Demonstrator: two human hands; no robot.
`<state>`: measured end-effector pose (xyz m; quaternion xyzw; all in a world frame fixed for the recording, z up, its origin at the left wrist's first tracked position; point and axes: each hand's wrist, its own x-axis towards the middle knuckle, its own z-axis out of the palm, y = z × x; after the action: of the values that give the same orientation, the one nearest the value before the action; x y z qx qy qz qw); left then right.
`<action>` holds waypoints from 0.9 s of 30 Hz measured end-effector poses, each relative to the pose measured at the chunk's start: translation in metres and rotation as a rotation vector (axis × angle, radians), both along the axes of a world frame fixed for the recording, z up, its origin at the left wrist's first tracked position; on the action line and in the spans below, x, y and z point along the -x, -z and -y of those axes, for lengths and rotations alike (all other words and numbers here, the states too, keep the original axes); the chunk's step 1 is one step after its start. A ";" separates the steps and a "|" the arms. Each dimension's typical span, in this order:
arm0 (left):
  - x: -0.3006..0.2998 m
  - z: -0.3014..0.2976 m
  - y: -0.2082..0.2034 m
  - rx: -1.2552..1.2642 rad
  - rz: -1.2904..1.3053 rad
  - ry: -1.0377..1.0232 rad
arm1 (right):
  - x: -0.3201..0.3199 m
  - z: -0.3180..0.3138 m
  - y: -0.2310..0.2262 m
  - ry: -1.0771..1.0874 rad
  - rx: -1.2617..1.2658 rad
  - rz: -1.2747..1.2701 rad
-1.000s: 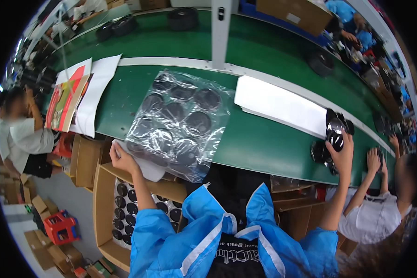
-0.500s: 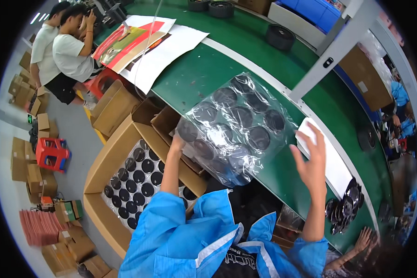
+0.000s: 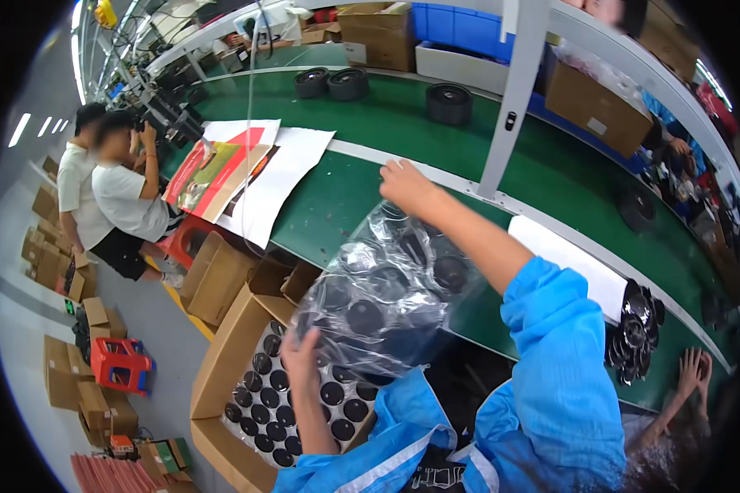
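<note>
A clear, shiny plastic bag [image 3: 386,287] with several black round discs inside is held tilted between my hands, over the edge of the green table and the box. My left hand [image 3: 302,361] is closed on its near left edge. At the far corner, my right hand [image 3: 409,189] has its fingers curled in against the plastic; the fingertips are partly hidden. Below and to the left stands an open cardboard box [image 3: 222,353], where more black discs [image 3: 267,398] lie in rows under clear plastic. The bag covers part of that box.
On the green table [image 3: 321,197] lie printed sheets [image 3: 222,177], a white strip [image 3: 563,259] and a pile of shiny black discs [image 3: 633,333]. Another person's hands [image 3: 691,378] are at the right. A grey post [image 3: 514,107] rises beyond. Cartons and a red stool [image 3: 119,366] stand left.
My right hand has swung far and left, from apart at the bag's right to its far corner. The bag has come down and nearer, its plastic more bunched. The view has shifted.
</note>
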<state>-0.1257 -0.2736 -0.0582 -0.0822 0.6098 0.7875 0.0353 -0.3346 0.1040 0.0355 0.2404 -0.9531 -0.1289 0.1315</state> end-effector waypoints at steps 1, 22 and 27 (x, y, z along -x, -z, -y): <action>0.006 0.000 -0.033 0.027 -0.072 -0.091 | -0.001 -0.005 -0.027 0.021 0.009 0.002; -0.098 -0.112 -0.028 0.825 -0.886 0.473 | -0.154 -0.116 -0.018 0.370 -0.060 0.212; -0.132 -0.114 0.071 0.009 -0.067 0.285 | -0.162 -0.079 -0.017 0.282 0.338 0.051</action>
<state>0.0063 -0.1598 -0.1294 0.0314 0.6198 0.7739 0.1262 -0.1731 0.1828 0.0528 0.0826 -0.9883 0.0217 0.1262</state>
